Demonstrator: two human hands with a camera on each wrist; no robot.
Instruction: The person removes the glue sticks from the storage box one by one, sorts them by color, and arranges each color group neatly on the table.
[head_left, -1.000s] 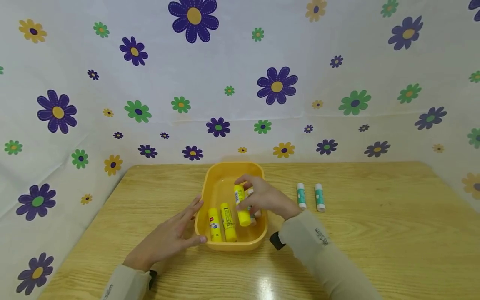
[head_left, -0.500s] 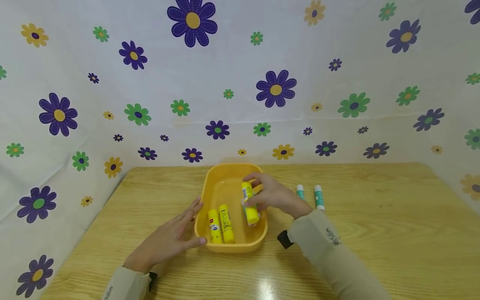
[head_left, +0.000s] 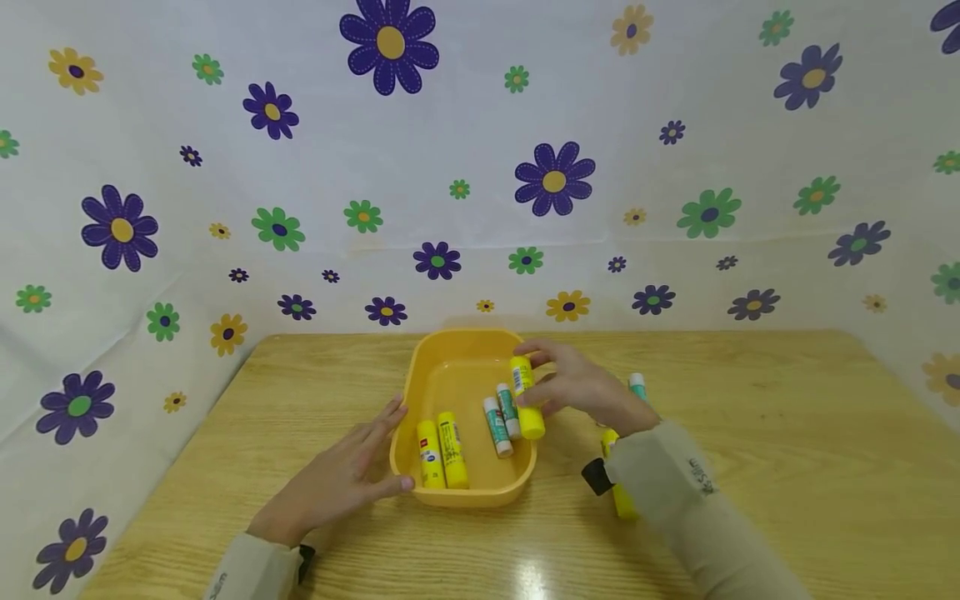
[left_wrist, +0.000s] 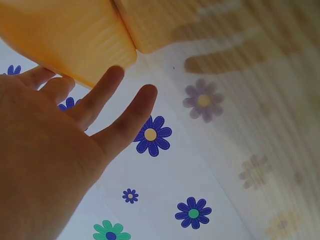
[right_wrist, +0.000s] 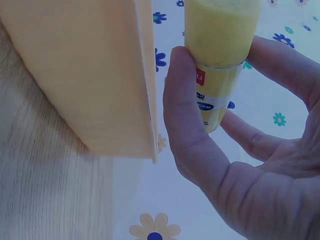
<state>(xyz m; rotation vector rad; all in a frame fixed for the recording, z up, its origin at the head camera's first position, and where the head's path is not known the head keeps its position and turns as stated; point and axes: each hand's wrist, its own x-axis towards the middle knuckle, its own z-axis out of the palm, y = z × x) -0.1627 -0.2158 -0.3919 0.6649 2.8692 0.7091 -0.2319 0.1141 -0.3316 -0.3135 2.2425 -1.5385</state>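
In the head view my right hand (head_left: 581,390) pinches a yellow glue stick (head_left: 527,400) between thumb and fingers, over the right rim of a yellow plastic bin (head_left: 468,500). The right wrist view shows this glue stick (right_wrist: 220,47) close beside the bin's outer wall (right_wrist: 95,75). My left hand (head_left: 337,477) lies at the bin's left side, thumb at the near corner and fingers along the rim, spread. Inside the bin lie two yellow glue sticks (head_left: 430,457) on the left and two smaller white-and-teal glue sticks (head_left: 497,427) on the right.
Partly hidden beneath my right wrist, another yellow glue stick (head_left: 624,503) lies on the wooden table (head_left: 765,467). The top of a white-and-teal glue stick (head_left: 637,383) shows behind that hand. A flower-patterned cloth (head_left: 480,217) hangs behind the table.
My right hand has carried the yellow glue stick rightward, from over the bin's interior to its right rim. The small teal sticks in the bin have come into view. My left hand stays put.
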